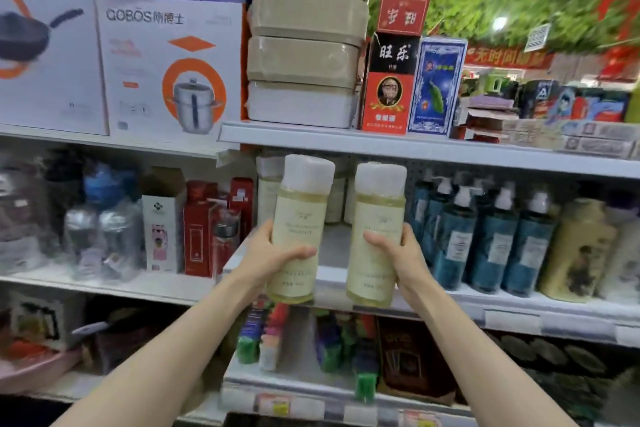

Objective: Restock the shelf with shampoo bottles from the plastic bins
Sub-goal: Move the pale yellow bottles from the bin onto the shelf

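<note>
I hold two tall pale-yellow shampoo bottles with white caps upright in front of the middle shelf [450,302]. My left hand [273,258] grips the left bottle [301,215] around its lower half. The right bottle [377,222] is gripped the same way by my right hand [398,253]. Both bottles hang at the shelf's front edge, before a gap where a few similar pale bottles [337,198] stand at the back. No plastic bins are in view.
Teal pump bottles [485,236] fill the shelf right of the gap, then a yellow bottle [578,253]. Red boxes [201,229] and flasks stand to the left. The upper shelf [381,142] overhangs the bottle caps, carrying wrapped packs and cartons. Small goods sit on the shelf below.
</note>
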The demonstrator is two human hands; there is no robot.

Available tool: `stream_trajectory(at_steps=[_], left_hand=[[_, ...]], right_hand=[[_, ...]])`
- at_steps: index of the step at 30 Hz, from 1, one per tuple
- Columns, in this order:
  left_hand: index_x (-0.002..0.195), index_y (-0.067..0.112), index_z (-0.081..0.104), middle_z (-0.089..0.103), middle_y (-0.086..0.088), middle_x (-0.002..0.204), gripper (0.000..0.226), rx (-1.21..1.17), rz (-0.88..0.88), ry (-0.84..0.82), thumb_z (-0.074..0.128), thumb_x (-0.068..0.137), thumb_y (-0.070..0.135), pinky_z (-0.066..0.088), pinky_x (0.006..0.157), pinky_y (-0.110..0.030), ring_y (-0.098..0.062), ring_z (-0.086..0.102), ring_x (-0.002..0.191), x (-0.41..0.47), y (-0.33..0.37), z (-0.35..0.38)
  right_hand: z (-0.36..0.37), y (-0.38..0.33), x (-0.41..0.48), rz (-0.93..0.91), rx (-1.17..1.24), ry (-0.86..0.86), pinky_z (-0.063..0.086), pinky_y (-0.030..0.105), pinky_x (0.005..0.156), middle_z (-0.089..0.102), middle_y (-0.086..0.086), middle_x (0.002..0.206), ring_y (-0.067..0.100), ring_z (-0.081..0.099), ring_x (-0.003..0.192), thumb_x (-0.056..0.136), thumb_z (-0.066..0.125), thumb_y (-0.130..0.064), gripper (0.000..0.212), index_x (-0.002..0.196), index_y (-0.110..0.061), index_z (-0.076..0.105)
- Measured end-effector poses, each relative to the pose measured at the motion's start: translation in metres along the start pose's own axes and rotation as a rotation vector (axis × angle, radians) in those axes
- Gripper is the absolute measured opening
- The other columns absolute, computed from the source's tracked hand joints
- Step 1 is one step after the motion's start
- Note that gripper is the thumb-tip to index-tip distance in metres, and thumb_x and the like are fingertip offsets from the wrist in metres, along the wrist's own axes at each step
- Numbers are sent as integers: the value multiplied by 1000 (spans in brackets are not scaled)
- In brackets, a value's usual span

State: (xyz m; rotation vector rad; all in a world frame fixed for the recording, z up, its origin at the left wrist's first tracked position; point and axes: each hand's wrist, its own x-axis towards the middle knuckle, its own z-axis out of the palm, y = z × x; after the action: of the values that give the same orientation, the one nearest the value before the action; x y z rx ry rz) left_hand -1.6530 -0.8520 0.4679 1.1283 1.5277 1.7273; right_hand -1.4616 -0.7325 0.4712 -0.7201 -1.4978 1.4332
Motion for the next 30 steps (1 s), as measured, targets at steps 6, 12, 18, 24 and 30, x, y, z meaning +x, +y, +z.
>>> stream_trajectory(at_steps=[6,12,18,24,30], left_hand=[[110,24,53,67,1,107,55,52,-4,-51,85,66,14,53,86,-38,-16,64,100,52,-20,4],[97,24,57,68,6,96,49,38,-3,-60,87,61,9,50,67,-20,-8,64,91,98,-39,17],[111,18,54,65,10,90,61,64,-11,-41,87,61,5,47,61,-11,-4,62,87,135,-64,38],[123,13,55,67,0,110,71,77,-52,-7,89,60,10,53,82,-31,-19,63,106,165,-78,57],[137,14,38,54,-4,132,96,258,-51,55,91,57,25,47,100,-43,-24,53,120,193,-88,66]], right_hand=[[1,13,40,-51,-71,61,53,36,79,67,-4,111,15,65,100,59,87,-35,75,122,-24,48],[-1,34,86,-13,-89,93,50,35,89,65,0,119,15,63,106,65,86,-30,82,134,-13,45],[-5,52,124,14,-85,120,49,39,92,63,5,125,22,61,109,68,86,-20,82,138,-16,44],[-12,65,155,59,-138,112,45,33,91,54,6,138,24,55,120,72,83,-21,81,141,-18,42],[-20,77,179,32,-158,19,46,33,91,59,4,132,18,58,112,75,80,-20,71,137,-19,46]])
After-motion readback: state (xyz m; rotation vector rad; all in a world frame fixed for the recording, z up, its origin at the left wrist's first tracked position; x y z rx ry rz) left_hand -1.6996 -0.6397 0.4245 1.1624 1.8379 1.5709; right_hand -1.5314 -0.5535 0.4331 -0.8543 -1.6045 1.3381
